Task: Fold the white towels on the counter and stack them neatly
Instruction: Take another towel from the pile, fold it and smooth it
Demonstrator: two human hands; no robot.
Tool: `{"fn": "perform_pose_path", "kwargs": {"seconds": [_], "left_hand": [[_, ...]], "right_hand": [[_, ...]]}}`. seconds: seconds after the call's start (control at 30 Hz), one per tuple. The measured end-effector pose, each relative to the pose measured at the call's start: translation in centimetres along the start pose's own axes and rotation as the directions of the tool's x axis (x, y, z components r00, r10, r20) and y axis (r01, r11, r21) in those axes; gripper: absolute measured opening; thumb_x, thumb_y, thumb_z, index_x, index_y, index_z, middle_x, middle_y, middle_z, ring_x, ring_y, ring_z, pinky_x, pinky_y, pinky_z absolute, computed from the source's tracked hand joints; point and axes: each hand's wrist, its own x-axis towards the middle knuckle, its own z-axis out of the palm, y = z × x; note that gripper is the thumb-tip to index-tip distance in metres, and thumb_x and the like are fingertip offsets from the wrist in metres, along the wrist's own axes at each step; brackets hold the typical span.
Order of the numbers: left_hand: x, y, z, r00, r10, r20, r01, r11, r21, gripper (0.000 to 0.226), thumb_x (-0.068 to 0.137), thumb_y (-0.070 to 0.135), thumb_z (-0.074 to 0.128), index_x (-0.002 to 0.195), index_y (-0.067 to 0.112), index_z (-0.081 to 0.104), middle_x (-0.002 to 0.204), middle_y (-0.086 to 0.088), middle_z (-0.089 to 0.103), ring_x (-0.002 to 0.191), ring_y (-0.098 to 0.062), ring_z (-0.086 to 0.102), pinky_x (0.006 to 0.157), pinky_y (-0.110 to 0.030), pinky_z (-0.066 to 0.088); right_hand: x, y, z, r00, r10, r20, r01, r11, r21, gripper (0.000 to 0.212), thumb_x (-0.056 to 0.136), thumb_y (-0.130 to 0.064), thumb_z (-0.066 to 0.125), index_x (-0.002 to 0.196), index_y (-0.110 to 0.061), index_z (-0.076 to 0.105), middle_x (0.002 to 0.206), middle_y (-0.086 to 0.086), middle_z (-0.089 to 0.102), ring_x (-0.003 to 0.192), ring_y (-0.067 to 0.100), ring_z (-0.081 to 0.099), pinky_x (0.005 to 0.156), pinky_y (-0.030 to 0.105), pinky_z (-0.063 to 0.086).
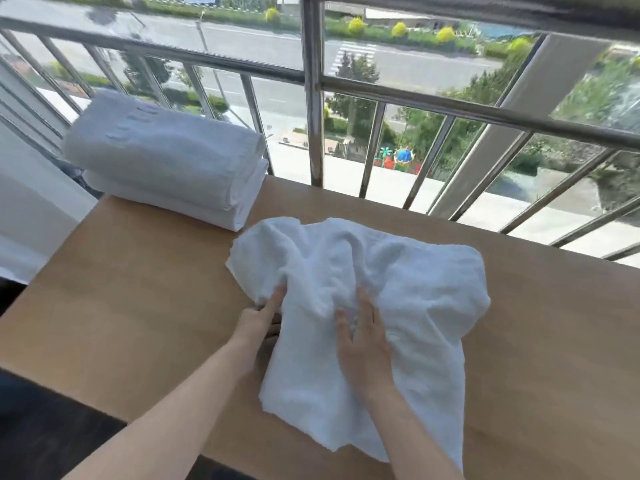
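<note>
Right hand [363, 341] lies flat on towel [415, 289], fingers [365, 306] straight; left hand [258, 322] pinches its edge, fingers partly hidden beneath.

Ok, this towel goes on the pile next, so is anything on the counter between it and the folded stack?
Nothing visible does. Just a short stretch of wooden counter lies between the rumpled towel and the stack of folded towels at the far left.
</note>
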Motion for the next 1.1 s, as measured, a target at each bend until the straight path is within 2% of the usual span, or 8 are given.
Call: {"fn": "perform_pose_path", "kwargs": {"seconds": [0.1, 0.17, 0.23, 0.4, 0.6, 0.8, 0.93, 1.1], "left_hand": [[1.1, 1.0, 0.6, 0.998, 0.036, 0.058, -0.034, 0.999, -0.027, 0.092, 0.043, 0.080, 0.079, 0.098, 0.008, 0.068, 0.079, -0.005, 0.078, 0.066, -0.017, 0.075, 0.049, -0.023, 0.054], [1.8, 1.3, 1.1, 0.997, 0.062, 0.048, -0.059, 0.997, -0.058, 0.100, 0.046, 0.082, 0.081, 0.115, 0.016, 0.053, 0.098, -0.001, 0.074, 0.080, -0.017, 0.074, 0.059, -0.028, 0.057], [2.9, 1.6, 1.0, 0.993, 0.077, 0.085, -0.075, 0.997, -0.026, 0.103, 0.048, 0.086, 0.075, 0.125, 0.028, 0.039, 0.109, 0.010, 0.064, 0.089, -0.008, 0.068, 0.062, -0.021, 0.052], [5.1, 1.7, 0.3, 0.962, 0.080, 0.262, -0.084, 0.996, 0.003, 0.118, 0.030, 0.093, 0.074, 0.127, 0.040, 0.032, 0.114, 0.017, 0.060, 0.079, 0.003, 0.070, 0.055, -0.012, 0.052], [5.5, 1.5, 1.6, 0.907, 0.134, 0.399, -0.155, 0.988, 0.021, 0.115, 0.043, 0.083, 0.083, 0.134, 0.030, 0.035, 0.125, 0.011, 0.062, 0.098, -0.002, 0.070, 0.080, -0.026, 0.058], [4.0, 1.8, 4.8, 0.873, 0.234, 0.428, -0.295, 0.952, 0.080, 0.108, 0.051, 0.068, 0.086, 0.133, 0.038, 0.023, 0.128, 0.021, 0.048, 0.113, 0.004, 0.055, 0.086, -0.015, 0.048], [2.4, 1.2, 8.7, 0.854, 0.261, 0.449, -0.358, 0.923, 0.144, 0.104, 0.054, 0.065, 0.086, 0.130, 0.042, 0.020, 0.124, 0.029, 0.045, 0.108, 0.013, 0.050, 0.078, -0.008, 0.041], [0.0, -0.4, 14.6, 0.869, 0.271, 0.414, -0.385, 0.896, 0.221, 0.101, 0.050, 0.069, 0.088, 0.125, 0.047, 0.024, 0.120, 0.027, 0.048, 0.103, 0.010, 0.052, 0.075, -0.013, 0.041]], "right_hand": [[0.4, -1.0, 1.8, 0.999, 0.008, -0.035, -0.007, 1.000, 0.028, 0.067, 0.098, -0.063, 0.027, 0.158, -0.040, 0.010, 0.165, -0.018, 0.014, 0.150, -0.002, 0.001, 0.126, 0.037, -0.004], [0.8, -1.6, 2.7, 0.998, 0.022, -0.065, -0.024, 0.999, -0.035, 0.074, 0.090, -0.069, 0.016, 0.158, -0.040, 0.008, 0.165, -0.014, 0.017, 0.153, 0.006, 0.003, 0.124, 0.036, -0.014], [1.1, -2.1, 3.9, 0.994, 0.069, -0.084, -0.079, 0.988, -0.129, 0.075, 0.087, -0.069, 0.009, 0.157, -0.044, 0.003, 0.166, -0.008, 0.018, 0.155, 0.018, 0.002, 0.123, 0.042, -0.014], [1.0, -2.7, 6.1, 0.974, 0.098, -0.203, -0.143, 0.965, -0.220, 0.069, 0.089, -0.063, 0.009, 0.156, -0.049, 0.000, 0.167, -0.008, 0.016, 0.156, 0.025, -0.002, 0.121, 0.043, -0.020], [0.9, -2.1, 6.7, 0.969, 0.065, -0.240, -0.148, 0.925, -0.350, 0.066, 0.095, -0.048, 0.006, 0.159, -0.040, -0.003, 0.168, -0.007, 0.011, 0.156, 0.027, -0.002, 0.122, 0.050, -0.013], [0.5, 1.0, 4.1, 0.978, 0.059, -0.198, -0.152, 0.853, -0.499, 0.088, 0.099, -0.038, 0.035, 0.137, -0.047, -0.043, 0.169, -0.001, -0.002, 0.155, 0.031, -0.011, 0.121, 0.055, -0.012], [-0.2, 4.0, 0.5, 0.982, 0.108, -0.153, -0.178, 0.793, -0.582, 0.079, 0.084, -0.054, 0.011, 0.154, -0.033, -0.018, 0.169, -0.001, -0.005, 0.154, 0.033, -0.013, 0.121, 0.056, -0.014], [-1.9, 9.2, -6.2, 0.979, 0.153, -0.139, -0.206, 0.738, -0.643, 0.087, 0.075, -0.054, 0.010, 0.158, -0.037, -0.008, 0.169, -0.002, -0.003, 0.155, 0.032, -0.009, 0.121, 0.055, -0.010]]}}
